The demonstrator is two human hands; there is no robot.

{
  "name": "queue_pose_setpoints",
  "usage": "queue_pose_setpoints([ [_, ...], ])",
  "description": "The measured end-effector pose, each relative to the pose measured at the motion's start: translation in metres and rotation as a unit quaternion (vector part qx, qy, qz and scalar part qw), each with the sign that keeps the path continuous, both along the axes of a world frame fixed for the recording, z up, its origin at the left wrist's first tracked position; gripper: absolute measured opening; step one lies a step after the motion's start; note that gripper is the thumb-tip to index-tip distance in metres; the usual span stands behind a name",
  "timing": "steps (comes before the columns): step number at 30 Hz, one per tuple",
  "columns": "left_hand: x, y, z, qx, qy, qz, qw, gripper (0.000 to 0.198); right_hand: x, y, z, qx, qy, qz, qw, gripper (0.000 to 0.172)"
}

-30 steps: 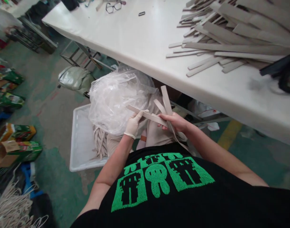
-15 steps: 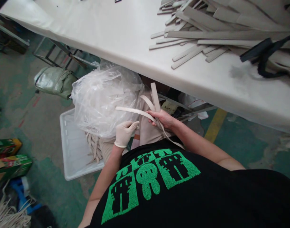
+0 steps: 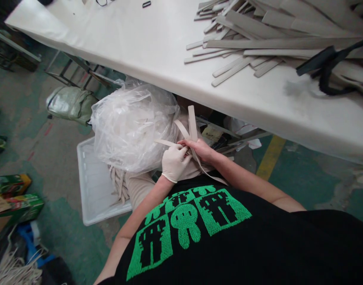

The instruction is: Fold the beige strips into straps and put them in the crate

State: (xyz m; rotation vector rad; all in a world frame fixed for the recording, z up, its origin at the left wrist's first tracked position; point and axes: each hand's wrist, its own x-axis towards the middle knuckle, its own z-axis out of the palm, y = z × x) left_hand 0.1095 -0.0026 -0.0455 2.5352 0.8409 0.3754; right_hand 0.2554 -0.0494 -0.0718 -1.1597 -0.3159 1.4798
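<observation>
My right hand (image 3: 200,149), bare, is closed around several flat beige straps (image 3: 192,122) above my lap. Their ends stick up past the fingers, and one tail curves down against my black shirt. My left hand (image 3: 173,160), in a whitish glove, is closed against the straps right beside the right hand's fingers. One strap end (image 3: 163,142) juts out to the left from behind the gloved fingers. Exactly what the left fingertips pinch is partly hidden by the hand itself.
A clear plastic bag (image 3: 133,126) with pale contents bulges at my left, over a white bin (image 3: 94,186) holding more straps. On the white-covered table (image 3: 157,43) lies a pile of beige strips (image 3: 258,39) with a black strap (image 3: 324,67). Boxes (image 3: 19,202) stand on the floor.
My gloved left hand has moved right and up onto the straps, meeting the right hand. The strap end that pointed left now shows less. The right hand has kept its hold.
</observation>
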Motion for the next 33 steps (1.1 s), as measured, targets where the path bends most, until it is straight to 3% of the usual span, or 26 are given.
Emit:
queue_pose_setpoints([
  [5, 0.002, -0.005, -0.009, -0.104, -0.123, 0.041, 0.986, 0.006, 0.000, 0.001, 0.003, -0.002, 0.025, -0.021, 0.999, 0.020],
  [8, 0.006, -0.009, -0.015, -0.167, -0.202, 0.069, 0.963, 0.010, 0.000, 0.003, 0.004, -0.006, 0.033, -0.036, 0.999, 0.014],
  [11, 0.009, -0.011, -0.015, -0.146, -0.189, 0.070, 0.969, 0.006, -0.003, 0.005, 0.003, -0.027, 0.037, -0.052, 0.998, 0.016],
  [15, 0.009, -0.009, -0.019, -0.142, -0.189, 0.090, 0.967, 0.029, -0.008, 0.005, -0.001, -0.031, 0.047, -0.061, 0.997, 0.021],
  [22, 0.006, -0.005, -0.022, -0.118, -0.142, 0.030, 0.982, 0.024, -0.008, -0.002, -0.005, 0.001, 0.061, -0.067, 0.996, 0.027],
  [26, 0.011, -0.008, -0.019, -0.165, -0.185, 0.064, 0.967, 0.009, -0.008, -0.002, -0.005, 0.013, 0.049, -0.077, 0.996, 0.032],
  [33, 0.015, -0.007, -0.020, -0.238, -0.197, 0.083, 0.947, 0.009, -0.015, -0.003, -0.003, 0.026, -0.004, -0.115, 0.993, 0.043],
])
